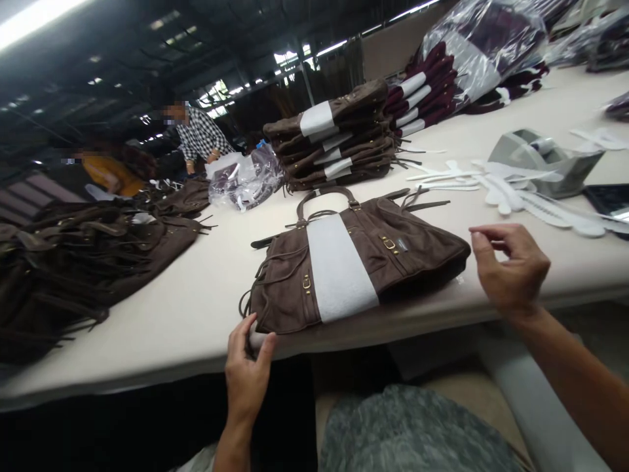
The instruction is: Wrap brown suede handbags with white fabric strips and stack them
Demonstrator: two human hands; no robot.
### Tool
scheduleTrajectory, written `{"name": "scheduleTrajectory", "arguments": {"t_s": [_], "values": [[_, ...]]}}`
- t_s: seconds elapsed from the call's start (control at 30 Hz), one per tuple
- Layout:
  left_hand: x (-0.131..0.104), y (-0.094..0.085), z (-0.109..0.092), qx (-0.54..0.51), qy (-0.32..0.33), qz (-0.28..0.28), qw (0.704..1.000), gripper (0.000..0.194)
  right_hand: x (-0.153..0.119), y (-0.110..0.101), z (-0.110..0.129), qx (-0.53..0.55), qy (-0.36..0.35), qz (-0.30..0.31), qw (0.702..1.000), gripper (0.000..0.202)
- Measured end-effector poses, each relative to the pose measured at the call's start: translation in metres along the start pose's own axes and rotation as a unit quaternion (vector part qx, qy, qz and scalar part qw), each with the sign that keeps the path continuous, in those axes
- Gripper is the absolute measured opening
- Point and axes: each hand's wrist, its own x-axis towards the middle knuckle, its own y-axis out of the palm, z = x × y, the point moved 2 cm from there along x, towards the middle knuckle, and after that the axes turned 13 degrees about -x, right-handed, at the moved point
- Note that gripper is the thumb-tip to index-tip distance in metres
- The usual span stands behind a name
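Observation:
A dark brown handbag (280, 288) with brass buckles and thin cords lies on the table before me. A wide white paper band (341, 262) wraps its middle, and its handle (327, 191) points to the far side. My left hand (248, 377) is at the bag's lower left corner, thumb and fingers apart; whether the fingertips touch it I cannot tell. Just off the bag's right corner is my right hand (514, 269), its thumb and forefinger tips brought together. Anything between those tips is too small to make out.
Behind the bag stand banded brown bags (358, 141) and maroon bags (427, 85). A grey tape dispenser (540, 160) sits among white strips (531, 196) at right. More brown bags (147, 255) are heaped at left. A person in a checked shirt (201, 134) works beyond the table (196, 328).

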Motion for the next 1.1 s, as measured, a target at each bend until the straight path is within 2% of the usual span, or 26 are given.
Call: {"name": "scheduleTrajectory", "arguments": {"t_s": [0.03, 0.07, 0.17, 0.23, 0.3, 0.43, 0.5, 0.57, 0.63, 0.67, 0.7, 0.77, 0.83, 0.9, 1.0, 1.1], "values": [[-0.004, 0.004, -0.004, 0.019, 0.000, 0.005, 1.000, 0.059, -0.008, -0.005, 0.013, 0.025, -0.028, 0.026, 0.999, 0.017], [-0.007, 0.008, -0.007, 0.032, -0.005, -0.003, 0.999, 0.065, -0.017, -0.005, 0.025, 0.055, -0.050, 0.082, 0.994, 0.015], [-0.007, 0.018, -0.011, 0.050, -0.003, -0.055, 0.997, 0.071, -0.041, 0.007, 0.049, 0.130, -0.073, 0.291, 0.945, 0.017], [-0.003, 0.019, -0.011, 0.057, 0.027, -0.063, 0.996, 0.071, -0.055, 0.018, 0.055, 0.150, -0.071, 0.354, 0.920, 0.015], [0.000, 0.017, -0.010, 0.069, 0.094, -0.034, 0.993, 0.068, -0.063, 0.025, 0.056, 0.148, -0.080, 0.330, 0.929, 0.012], [0.000, 0.008, -0.015, 0.100, 0.224, 0.023, 0.969, 0.054, -0.063, 0.019, 0.047, 0.083, -0.167, 0.190, 0.964, 0.015], [0.001, 0.006, -0.020, 0.101, 0.251, 0.046, 0.962, 0.049, -0.053, 0.013, 0.042, 0.020, -0.235, 0.158, 0.959, 0.025], [0.007, 0.009, -0.022, 0.087, 0.267, 0.118, 0.953, 0.041, -0.038, 0.011, 0.034, -0.031, -0.309, 0.172, 0.935, 0.041], [0.017, 0.014, -0.019, 0.062, 0.258, 0.187, 0.946, 0.034, -0.019, 0.015, 0.025, -0.055, -0.372, 0.211, 0.902, 0.051], [0.024, 0.017, -0.016, 0.054, 0.243, 0.201, 0.947, 0.031, -0.010, 0.019, 0.018, -0.060, -0.394, 0.228, 0.888, 0.053], [0.032, 0.019, -0.010, 0.051, 0.225, 0.195, 0.953, 0.028, -0.002, 0.024, 0.012, -0.062, -0.408, 0.242, 0.878, 0.051], [0.050, 0.022, 0.004, 0.065, 0.183, 0.141, 0.971, 0.024, 0.007, 0.037, -0.003, -0.057, -0.420, 0.257, 0.869, 0.045], [0.067, 0.027, 0.019, 0.093, 0.145, 0.091, 0.981, 0.025, 0.005, 0.049, -0.015, -0.049, -0.414, 0.263, 0.870, 0.040], [0.078, 0.032, 0.033, 0.107, 0.119, 0.075, 0.984, 0.028, -0.004, 0.058, -0.024, -0.044, -0.391, 0.265, 0.881, 0.040], [0.080, 0.036, 0.044, 0.085, 0.113, 0.102, 0.985, 0.029, -0.021, 0.061, -0.029, -0.044, -0.369, 0.266, 0.890, 0.045], [0.062, 0.031, 0.040, 0.047, 0.129, 0.158, 0.978, 0.031, -0.032, 0.054, -0.030, -0.044, -0.365, 0.273, 0.889, 0.049]]}}
